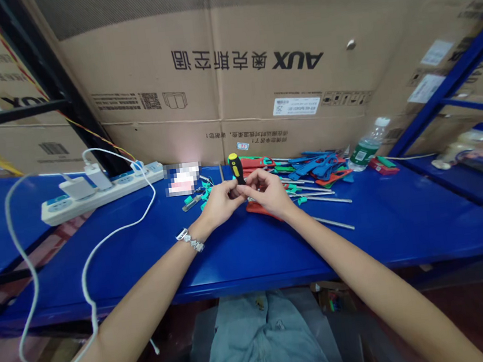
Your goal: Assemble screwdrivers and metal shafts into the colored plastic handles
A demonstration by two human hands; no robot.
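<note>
A screwdriver with a yellow and black handle (236, 169) stands upright between my hands, handle end up, over the blue table (146, 261). My left hand (223, 202) closes its fingertips around the lower part of it, and a silver bracelet (190, 239) is on that wrist. The fingers of my right hand (268, 192) are pinched together at the same spot, touching the left fingertips; what they hold is hidden. Around and behind the hands lie red-handled tools (257, 162), metal rods (329, 197) and small teal parts (189, 200).
A white power strip (107, 190) with chargers and loose white cables sits at the left. Blue and orange clips (322, 167), a water bottle (365, 148) and a small red box (383, 166) are at the right. Large cardboard boxes (223, 20) stand behind the table.
</note>
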